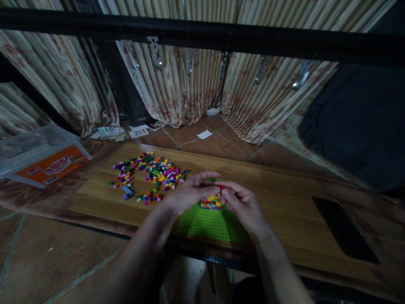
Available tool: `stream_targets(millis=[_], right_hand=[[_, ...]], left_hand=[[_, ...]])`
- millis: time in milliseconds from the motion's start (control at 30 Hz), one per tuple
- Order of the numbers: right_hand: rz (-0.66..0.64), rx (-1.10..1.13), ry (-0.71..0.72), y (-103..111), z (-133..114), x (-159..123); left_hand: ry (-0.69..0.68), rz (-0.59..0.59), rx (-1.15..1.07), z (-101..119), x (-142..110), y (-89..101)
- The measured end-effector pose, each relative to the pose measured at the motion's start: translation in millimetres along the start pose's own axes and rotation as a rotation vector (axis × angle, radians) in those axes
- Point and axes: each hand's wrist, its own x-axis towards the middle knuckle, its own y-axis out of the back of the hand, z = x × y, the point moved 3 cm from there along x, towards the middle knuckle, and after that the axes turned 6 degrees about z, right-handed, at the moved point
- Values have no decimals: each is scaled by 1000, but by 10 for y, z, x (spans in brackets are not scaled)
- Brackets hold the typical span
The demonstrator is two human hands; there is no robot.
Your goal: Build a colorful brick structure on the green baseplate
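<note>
Above a green studded baseplate (pixel 211 223), my two hands come together. My right hand (pixel 243 204) pinches a small red brick (pixel 220 187) between thumb and index finger. From the left, my left hand (pixel 191 192) reaches in with its thumb tip close to the red brick and its index finger stretched out, apart from the thumb; whether it touches the brick is hard to see. Just below the fingertips, a small build of yellow, red, white and blue bricks (pixel 211 204) rises from the baseplate, its far side hidden by the hands.
Many loose coloured bricks (pixel 158 171) lie scattered on the wooden board (pixel 278 194) to the left. A clear plastic tub with an orange label (pixel 53 164) stands at far left. A black flat slab (pixel 344 228) lies at right. A dark bar with hooks (pixel 202 31) crosses above.
</note>
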Motion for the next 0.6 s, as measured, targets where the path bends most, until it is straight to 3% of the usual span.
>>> stream_targets(millis=[167, 333, 433, 600], right_hand=[[76, 105, -47, 45, 31, 22], [341, 41, -42, 283, 88, 106], [341, -92, -41, 337, 159, 140], [305, -187, -46, 234, 250, 176]], left_hand=[[6, 43, 4, 28, -8, 31], [-65, 297, 67, 97, 4, 202], [-49, 397, 145, 110, 5, 284], [-23, 373, 229, 87, 10, 296]])
